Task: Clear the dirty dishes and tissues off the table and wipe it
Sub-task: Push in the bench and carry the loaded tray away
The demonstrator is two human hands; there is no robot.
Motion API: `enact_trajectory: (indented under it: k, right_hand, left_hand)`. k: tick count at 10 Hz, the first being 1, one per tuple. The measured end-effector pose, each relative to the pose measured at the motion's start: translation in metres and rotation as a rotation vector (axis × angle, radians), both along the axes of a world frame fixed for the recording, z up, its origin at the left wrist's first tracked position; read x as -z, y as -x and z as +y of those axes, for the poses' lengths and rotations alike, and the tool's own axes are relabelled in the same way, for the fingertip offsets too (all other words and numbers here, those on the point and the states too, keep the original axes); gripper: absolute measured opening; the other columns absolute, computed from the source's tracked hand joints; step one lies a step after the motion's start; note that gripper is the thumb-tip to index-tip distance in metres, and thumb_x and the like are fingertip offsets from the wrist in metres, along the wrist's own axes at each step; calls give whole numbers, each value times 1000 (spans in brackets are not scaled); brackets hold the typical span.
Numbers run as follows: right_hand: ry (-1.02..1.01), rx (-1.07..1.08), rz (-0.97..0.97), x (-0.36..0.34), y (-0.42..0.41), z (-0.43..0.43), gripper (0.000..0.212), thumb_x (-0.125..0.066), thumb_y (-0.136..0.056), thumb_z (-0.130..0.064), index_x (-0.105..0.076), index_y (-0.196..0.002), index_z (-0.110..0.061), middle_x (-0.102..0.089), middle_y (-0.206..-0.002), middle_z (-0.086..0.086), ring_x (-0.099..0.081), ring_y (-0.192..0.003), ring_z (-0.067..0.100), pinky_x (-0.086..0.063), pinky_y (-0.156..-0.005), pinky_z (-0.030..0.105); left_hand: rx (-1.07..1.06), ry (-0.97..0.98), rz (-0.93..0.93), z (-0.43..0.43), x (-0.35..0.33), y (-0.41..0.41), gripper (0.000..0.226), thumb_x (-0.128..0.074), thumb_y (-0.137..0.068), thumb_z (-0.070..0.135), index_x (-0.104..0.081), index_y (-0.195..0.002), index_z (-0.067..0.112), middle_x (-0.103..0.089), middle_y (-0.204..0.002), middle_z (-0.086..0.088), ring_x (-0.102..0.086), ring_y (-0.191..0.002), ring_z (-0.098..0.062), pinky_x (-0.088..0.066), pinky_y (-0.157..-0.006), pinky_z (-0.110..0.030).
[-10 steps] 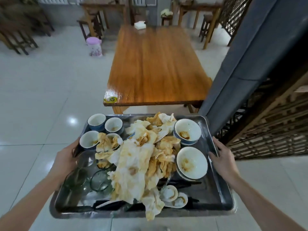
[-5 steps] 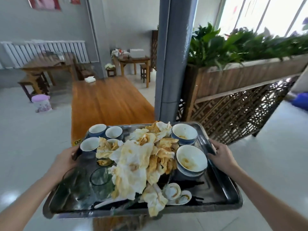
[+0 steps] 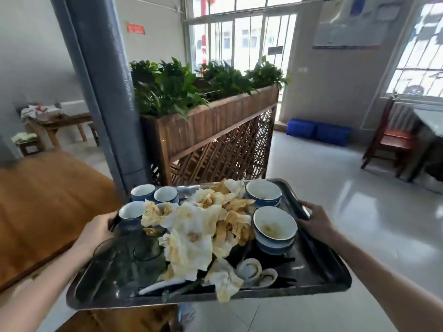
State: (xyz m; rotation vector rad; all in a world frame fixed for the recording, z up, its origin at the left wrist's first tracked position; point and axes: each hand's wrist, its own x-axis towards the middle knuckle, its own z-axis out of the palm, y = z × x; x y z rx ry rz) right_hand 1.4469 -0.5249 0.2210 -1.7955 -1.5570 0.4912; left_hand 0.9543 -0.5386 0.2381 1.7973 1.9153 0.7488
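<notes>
Left hand [image 3: 97, 232] and right hand [image 3: 316, 220] grip the tray [image 3: 318, 267] by opposite edges, fingers curled over rims; soiled tissues [image 3: 196, 233] heap mid-tray between them.

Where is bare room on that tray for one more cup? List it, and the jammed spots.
Free: near right corner of the tray, bordered by the stacked bowls, the spoons and the right rim. A thin strip lies between the glasses and the near left rim. Crowded: the tissues heap the middle; cups fill the far left.
</notes>
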Motion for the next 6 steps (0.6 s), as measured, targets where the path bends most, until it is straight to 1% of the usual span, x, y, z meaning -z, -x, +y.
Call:
enact_trajectory:
  k: [1,2,3,4,5,6]
  right_hand:
    - [-13,84,-31,-6,-58,-7,55,-71,-70,11,-58,-123,5,-66,-99,15,-53,-93,16,-33,-74,17]
    - [-15,158,-51,-10,-118,-9,54,-71,-69,9,-61,-121,-1,-68,-98,13,-59,-88,18,-38,-71,23]
    - [-29,213,-58,-15,-182,-2,56,-72,-68,4,-62,-122,-4,-68,-109,13,-62,-100,25,-46,-84,32]
    - [-64,228,-96,-20,-246,14,55,-74,-65,3,-64,-119,-4,-68,-110,13,-60,-100,20,-44,-83,30]
    - [-96,266,-99,-31,-298,34,57,-74,-59,-6,-65,-115,1,-68,-109,16,-60,-102,22,-43,-84,31]
    - [-145,302,-96,-45,-340,55,55,-71,-56,-7,-67,-109,5,-68,-102,17,-59,-98,21,-38,-81,27]
  left_hand:
    - [21,10,99,32,-17,-70,44,-64,-82,-10,-60,-125,-1,-63,-117,-26,-57,-112,-42,-41,-92,-38]
    - [99,-9,137,78,-11,-126,43,-65,-81,-11,-61,-123,-2,-63,-116,-27,-57,-112,-42,-42,-92,-38]
    - [204,-18,114,126,-2,-189,43,-67,-82,-7,-62,-123,1,-64,-117,-24,-59,-111,-38,-43,-92,-37]
    - [272,-83,32,167,3,-247,32,-75,-79,6,-71,-111,12,-73,-98,-9,-65,-93,-21,-47,-79,-31]
    - [344,-115,-2,205,0,-302,32,-78,-74,4,-73,-104,11,-74,-88,-1,-59,-83,-10,-44,-68,-29]
    - [379,-107,-12,246,-8,-354,34,-78,-73,3,-72,-106,7,-74,-94,-10,-56,-88,-11,-45,-75,-34]
